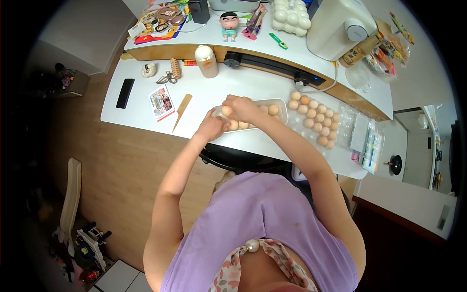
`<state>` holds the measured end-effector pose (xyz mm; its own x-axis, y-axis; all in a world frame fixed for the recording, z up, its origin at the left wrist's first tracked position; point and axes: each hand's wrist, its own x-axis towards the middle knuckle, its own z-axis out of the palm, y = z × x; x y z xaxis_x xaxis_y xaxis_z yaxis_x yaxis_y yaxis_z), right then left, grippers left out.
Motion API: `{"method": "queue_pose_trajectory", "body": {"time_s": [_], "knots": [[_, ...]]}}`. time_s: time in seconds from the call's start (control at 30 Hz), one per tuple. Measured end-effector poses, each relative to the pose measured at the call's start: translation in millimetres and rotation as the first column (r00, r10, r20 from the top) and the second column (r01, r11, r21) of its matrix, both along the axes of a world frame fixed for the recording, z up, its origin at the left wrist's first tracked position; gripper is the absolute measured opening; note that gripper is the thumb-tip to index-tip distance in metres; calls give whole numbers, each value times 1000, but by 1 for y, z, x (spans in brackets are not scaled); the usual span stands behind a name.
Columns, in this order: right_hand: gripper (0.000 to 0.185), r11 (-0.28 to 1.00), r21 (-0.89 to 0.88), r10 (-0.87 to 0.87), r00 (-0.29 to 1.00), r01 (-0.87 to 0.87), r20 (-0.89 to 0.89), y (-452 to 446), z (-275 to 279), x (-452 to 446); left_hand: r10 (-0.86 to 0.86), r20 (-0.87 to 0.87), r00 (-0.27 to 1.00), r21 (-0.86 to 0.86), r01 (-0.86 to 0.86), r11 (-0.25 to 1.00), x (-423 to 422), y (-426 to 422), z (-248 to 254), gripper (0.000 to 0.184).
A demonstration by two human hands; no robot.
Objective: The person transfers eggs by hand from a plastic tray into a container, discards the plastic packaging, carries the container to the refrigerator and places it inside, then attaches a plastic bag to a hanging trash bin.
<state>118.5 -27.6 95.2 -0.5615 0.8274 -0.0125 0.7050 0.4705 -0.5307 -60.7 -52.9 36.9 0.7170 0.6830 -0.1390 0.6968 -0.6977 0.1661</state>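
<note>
A long white container lies on the desk with several brown eggs in it. My right hand reaches over the container, its fingers closed on an egg at the left end. At that same end my left hand is curled round the container's edge, thumb close to the eggs inside. The right hand and forearm hide part of the container's middle. To the right, more eggs sit in rows in a clear plastic egg tray.
Left of the container lie a wooden comb, a printed card and a black phone. A bottle stands behind them. The raised shelf at the back holds a cartoon figure and a white appliance.
</note>
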Motion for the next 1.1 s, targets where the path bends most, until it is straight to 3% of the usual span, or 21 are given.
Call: {"method": "queue_pose_trajectory", "body": {"time_s": [0.1, 0.3, 0.57, 0.9, 1.1], "knots": [[31, 1000, 12, 20, 999, -19, -26, -3, -14, -4, 146, -49, 988, -44, -148, 988, 1, -15, 17, 32], [28, 998, 64, 19, 1000, -17, -20, -8, -26, -16, 226, 58, 972, -86, -221, 972, -5, -24, 20, 34], [23, 993, 77, -83, 992, 91, -97, -15, -25, -21, 228, 120, 966, 42, -235, 971, -9, -31, 8, 36], [27, 993, 116, -30, 999, 32, -17, -21, -37, -32, 200, 201, 959, 230, -245, 942, -6, -33, 16, 47], [30, 984, 172, 27, 998, -35, 52, -17, -45, -34, 276, 190, 942, 244, -318, 916, -7, -42, 13, 46]]}}
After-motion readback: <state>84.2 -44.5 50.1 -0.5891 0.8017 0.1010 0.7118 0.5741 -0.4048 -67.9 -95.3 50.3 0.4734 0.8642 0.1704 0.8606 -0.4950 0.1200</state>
